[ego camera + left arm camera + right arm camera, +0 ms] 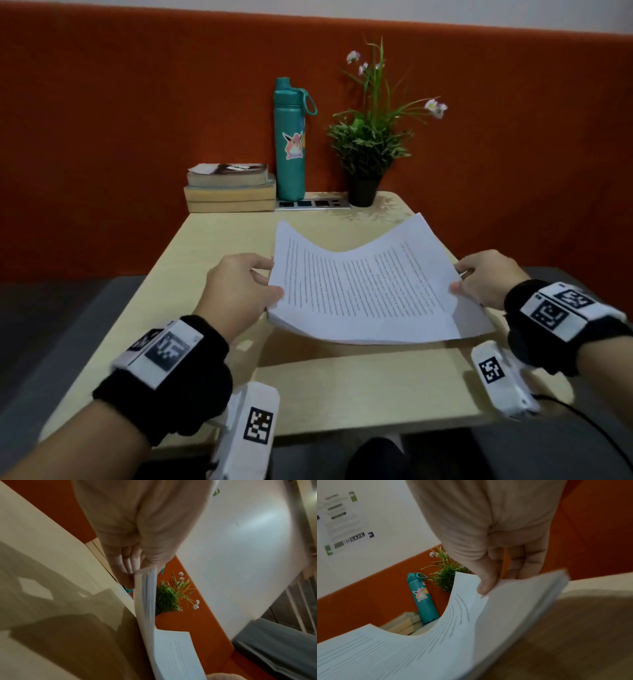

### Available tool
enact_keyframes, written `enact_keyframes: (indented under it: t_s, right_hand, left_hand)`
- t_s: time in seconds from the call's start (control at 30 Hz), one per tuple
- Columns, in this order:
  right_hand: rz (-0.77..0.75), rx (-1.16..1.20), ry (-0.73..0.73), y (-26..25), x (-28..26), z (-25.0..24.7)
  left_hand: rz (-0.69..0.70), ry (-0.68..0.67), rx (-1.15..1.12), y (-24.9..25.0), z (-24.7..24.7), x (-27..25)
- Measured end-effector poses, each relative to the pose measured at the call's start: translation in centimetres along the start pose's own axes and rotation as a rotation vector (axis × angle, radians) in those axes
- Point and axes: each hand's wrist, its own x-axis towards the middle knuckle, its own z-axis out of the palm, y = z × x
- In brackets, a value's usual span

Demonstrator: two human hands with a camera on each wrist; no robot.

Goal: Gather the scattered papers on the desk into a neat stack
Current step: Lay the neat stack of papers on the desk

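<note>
A sheaf of white printed papers (370,287) hangs above the beige desk (359,387), sagging in the middle with its side edges lifted. My left hand (260,284) grips the sheaf's left edge, thumb on top and fingers underneath. My right hand (469,281) grips the right edge the same way. In the left wrist view the papers (147,601) show edge-on below my left hand (130,568). In the right wrist view my right hand (488,586) has its thumb pressed on the top sheet of the papers (436,642); several sheets sit slightly offset at the lower right corner.
At the back of the desk stand a teal water bottle (290,144), a potted plant (370,147) and a stack of books (229,188). A socket panel (313,204) lies between them. An orange partition (137,120) rises behind the desk.
</note>
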Motion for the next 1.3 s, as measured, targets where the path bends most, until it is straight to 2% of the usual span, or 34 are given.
enact_keyframes:
  t_s: [0.17,0.5,0.63,0.8,0.9,1.0,1.1,1.17,1.3]
  right_hand:
    - [0.056,-0.110,-0.031,2.1,0.0,-0.5]
    - [0.143,-0.085,-0.061,2.1,0.6,-0.2]
    - [0.070,-0.143,-0.048,1.4,0.3,0.1]
    - [0.057,-0.239,-0.091,-1.0,-0.6,0.2]
    - [-0.062,-0.238,-0.101,-3.5,-2.1,0.1]
    - [-0.200,-0.189,-0.279,-5.7,-4.8,0.9]
    - [-0.196,-0.237,-0.437,-6.7,-6.3,2.2]
    - [-0.191,-0.264,-0.434,-6.8,-6.9,2.6]
    - [-0.237,-0.316,-0.407,-6.6,-6.9,2.8]
  left_hand:
    - [-0.036,-0.062,0.094,0.3,2.3,-0.7]
    - [-0.209,-0.191,0.270,-0.4,3.7,-0.1]
    - [-0.241,-0.216,0.284,-0.3,3.6,0.0]
    - [-0.272,-0.198,0.219,0.0,3.4,-0.1]
    - [-0.264,-0.210,0.252,0.3,3.3,-0.4]
    - [-0.218,-0.226,0.284,0.6,2.8,-0.8]
    - [-0.171,-0.226,0.414,0.6,1.4,-1.1]
    - [-0.149,-0.255,0.591,0.6,-0.3,-1.6]
    - [-0.187,-0.436,0.863,-0.8,-3.1,-2.1]
